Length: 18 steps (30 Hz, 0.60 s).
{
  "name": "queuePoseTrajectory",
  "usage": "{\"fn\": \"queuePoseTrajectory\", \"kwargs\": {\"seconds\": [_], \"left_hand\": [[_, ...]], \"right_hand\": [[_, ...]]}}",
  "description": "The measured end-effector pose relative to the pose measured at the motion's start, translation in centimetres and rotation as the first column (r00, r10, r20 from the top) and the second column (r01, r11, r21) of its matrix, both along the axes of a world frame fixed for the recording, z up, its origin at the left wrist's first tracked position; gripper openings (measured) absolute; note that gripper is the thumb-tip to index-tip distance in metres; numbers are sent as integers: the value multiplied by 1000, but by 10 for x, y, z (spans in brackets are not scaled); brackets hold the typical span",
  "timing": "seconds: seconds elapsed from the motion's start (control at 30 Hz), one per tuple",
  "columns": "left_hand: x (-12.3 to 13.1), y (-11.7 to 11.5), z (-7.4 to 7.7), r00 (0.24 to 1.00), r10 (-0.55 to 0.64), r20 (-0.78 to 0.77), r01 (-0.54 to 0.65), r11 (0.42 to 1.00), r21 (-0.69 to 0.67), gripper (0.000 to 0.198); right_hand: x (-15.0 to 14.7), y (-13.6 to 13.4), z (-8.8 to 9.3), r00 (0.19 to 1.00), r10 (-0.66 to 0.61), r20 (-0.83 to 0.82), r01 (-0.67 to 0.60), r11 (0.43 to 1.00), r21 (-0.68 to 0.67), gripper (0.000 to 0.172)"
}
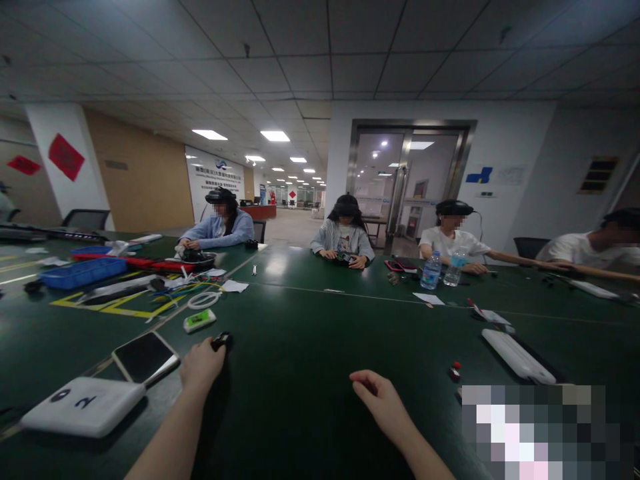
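Observation:
On the green table, my left hand [201, 363] is closed around a small black object [221, 341]. Its dark end sticks out past my fingers, and its kind does not show. Close to that hand lie a phone [147, 358] with a dark screen and a green and white packet [199, 321]. A white device marked with a 2 [84, 405] sits nearer to me on the left. My right hand [377, 397] rests at the table's near middle, empty, its fingers loosely curled with a gap between thumb and fingers.
At left are a blue tray [84, 272], tangled wires [186, 288] and a coiled white cable [203, 300]. Two water bottles [431, 270] stand far right. A white elongated device [519, 355] and a small red-topped item [455, 371] lie at right. Several people wearing headsets sit opposite.

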State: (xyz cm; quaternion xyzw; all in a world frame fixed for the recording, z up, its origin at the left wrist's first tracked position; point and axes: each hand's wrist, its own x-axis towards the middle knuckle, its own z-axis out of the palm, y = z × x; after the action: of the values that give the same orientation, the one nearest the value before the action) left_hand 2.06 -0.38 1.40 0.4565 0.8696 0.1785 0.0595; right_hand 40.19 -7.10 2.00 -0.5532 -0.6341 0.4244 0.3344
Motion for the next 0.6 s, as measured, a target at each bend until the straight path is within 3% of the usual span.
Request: {"fn": "queuePoseTrajectory", "kwargs": {"seconds": [0.6], "left_hand": [[-1, 1, -2, 1000, -15, -6, 15, 1000, -19, 52]], "right_hand": [[3, 3, -4, 1000, 1, -16, -1, 1000, -16, 24]]}}
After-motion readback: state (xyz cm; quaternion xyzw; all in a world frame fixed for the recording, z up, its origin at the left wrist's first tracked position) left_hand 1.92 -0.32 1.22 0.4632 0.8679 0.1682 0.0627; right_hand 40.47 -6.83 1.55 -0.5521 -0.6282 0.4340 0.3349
